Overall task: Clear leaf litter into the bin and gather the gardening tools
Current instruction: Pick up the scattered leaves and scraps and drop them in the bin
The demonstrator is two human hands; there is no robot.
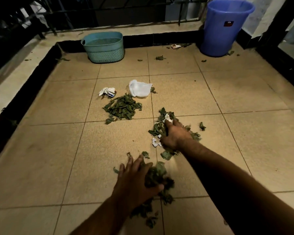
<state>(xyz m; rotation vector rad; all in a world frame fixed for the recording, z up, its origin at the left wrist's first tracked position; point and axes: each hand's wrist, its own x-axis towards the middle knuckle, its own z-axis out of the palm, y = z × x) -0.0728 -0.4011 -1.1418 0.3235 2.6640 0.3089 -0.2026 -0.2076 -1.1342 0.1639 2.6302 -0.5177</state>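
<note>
Green leaf litter lies in three heaps on the tan tiled floor. My left hand (136,177) rests with spread fingers on the nearest heap (157,179), its thumb against the heap's near side. My right hand (174,134) presses palm down on the middle heap (161,128), fingers reaching toward a white paper scrap (168,117). A third heap (122,108) lies farther left, untouched. The tall blue bin (225,31) stands in the far right corner, well beyond both hands. No gardening tool is visible.
A teal plastic basket (104,47) stands against the far kerb. A white cloth or bag (139,89) and crumpled paper (107,91) lie behind the third heap. Stray leaves dot the far tiles near the bin. Dark kerbs and railings bound the floor.
</note>
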